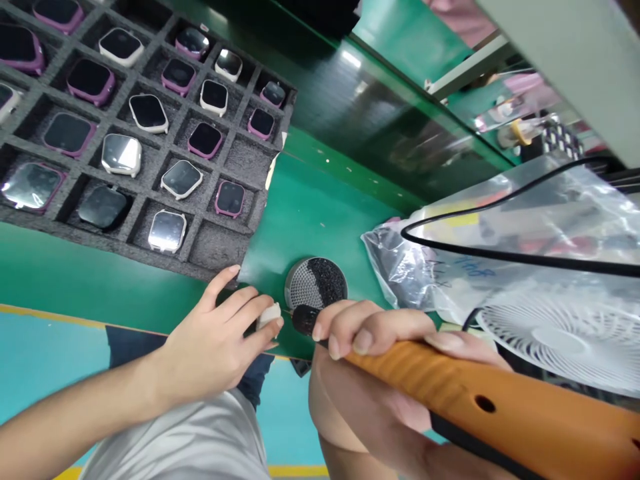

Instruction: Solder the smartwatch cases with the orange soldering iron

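My left hand point(215, 340) pinches a small white part point(270, 316) between thumb and fingers at the bench's front edge; the fingers hide most of it. In my right hand point(380, 330) is an orange electric screwdriver point(475, 393) with a black nose. Its thin bit points left at the white part; whether the two touch I cannot tell. Just beyond the screwdriver's tip stands a round grey dish point(299, 287) with a dimpled surface, one side covered with tiny black pieces, too small to make out.
A dark foam tray point(220, 248) of purple, white and black watches point(167, 231) fills the upper left. To the right lie clear plastic bags point(415, 267), with a black cable point(500, 257) looping over them. A white round fan grille point(560, 340) is at the right edge. The bench top point(310, 193) is green.
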{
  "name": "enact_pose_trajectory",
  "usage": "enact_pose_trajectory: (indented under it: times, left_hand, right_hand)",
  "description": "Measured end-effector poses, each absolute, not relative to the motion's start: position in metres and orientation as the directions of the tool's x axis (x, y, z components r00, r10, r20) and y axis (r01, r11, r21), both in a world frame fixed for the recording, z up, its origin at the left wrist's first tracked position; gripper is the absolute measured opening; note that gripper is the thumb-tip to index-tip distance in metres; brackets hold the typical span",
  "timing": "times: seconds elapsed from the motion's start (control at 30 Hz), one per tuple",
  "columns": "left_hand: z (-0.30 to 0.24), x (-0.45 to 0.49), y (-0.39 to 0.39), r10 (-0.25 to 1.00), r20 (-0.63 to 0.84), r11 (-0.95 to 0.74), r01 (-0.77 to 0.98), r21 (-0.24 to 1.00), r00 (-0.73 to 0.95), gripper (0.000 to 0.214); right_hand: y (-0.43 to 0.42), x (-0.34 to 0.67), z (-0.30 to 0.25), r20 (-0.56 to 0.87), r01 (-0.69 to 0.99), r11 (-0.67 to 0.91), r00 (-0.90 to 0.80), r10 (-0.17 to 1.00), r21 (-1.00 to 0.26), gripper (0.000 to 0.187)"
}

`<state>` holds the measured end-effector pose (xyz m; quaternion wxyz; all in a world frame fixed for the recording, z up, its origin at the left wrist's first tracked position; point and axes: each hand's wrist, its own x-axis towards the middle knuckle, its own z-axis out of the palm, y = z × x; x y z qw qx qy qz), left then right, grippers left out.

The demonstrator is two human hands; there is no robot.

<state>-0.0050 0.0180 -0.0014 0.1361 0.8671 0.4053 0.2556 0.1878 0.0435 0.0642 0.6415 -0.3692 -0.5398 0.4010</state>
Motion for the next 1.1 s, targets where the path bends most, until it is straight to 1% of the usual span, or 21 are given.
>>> enact_pose_trajectory:
  times: [0.1, 0.2, 0.5, 0.67, 0.8, 0.97, 1.1]
  left_hand:
    - [-0.002, -0.004, 0.018, 0.771, 0.342, -0.636, 0.633, 0.442, 0.537, 0.023]
    - [-0.002, -0.004, 0.018, 0.771, 0.345, -0.636, 0.631, 0.444, 0.535, 0.023]
    - [-0.002, -0.004, 0.017, 0.772, 0.337, -0.635, 0.638, 0.436, 0.539, 0.023]
    - [-0.001, -0.004, 0.019, 0.773, 0.351, -0.635, 0.638, 0.436, 0.529, 0.022]
    - [-0.001, -0.005, 0.018, 0.773, 0.339, -0.635, 0.638, 0.437, 0.537, 0.022]
    - [-0.002, -0.006, 0.017, 0.772, 0.329, -0.635, 0.635, 0.44, 0.544, 0.024]
    - [-0.003, -0.005, 0.017, 0.77, 0.339, -0.638, 0.635, 0.435, 0.541, 0.024]
  right_hand:
    - [0.043, 0.183, 0.061, 0.358, -0.138, 0.375, 0.134, 0.924, -0.917, 0.044]
    - [0.042, 0.177, 0.06, 0.328, -0.163, 0.356, 0.175, 0.928, -0.92, 0.054]
    - [0.043, 0.173, 0.063, 0.336, -0.17, 0.359, 0.147, 0.93, -0.918, 0.069]
    - [0.049, 0.169, 0.064, 0.34, -0.221, 0.357, 0.11, 0.934, -0.908, 0.069]
    - [0.05, 0.169, 0.061, 0.367, -0.179, 0.371, 0.06, 0.928, -0.911, 0.064]
    - [0.043, 0.17, 0.058, 0.34, -0.155, 0.346, 0.064, 0.938, -0.925, 0.055]
    - [0.041, 0.173, 0.062, 0.277, -0.16, 0.278, 0.029, 0.96, -0.947, 0.047]
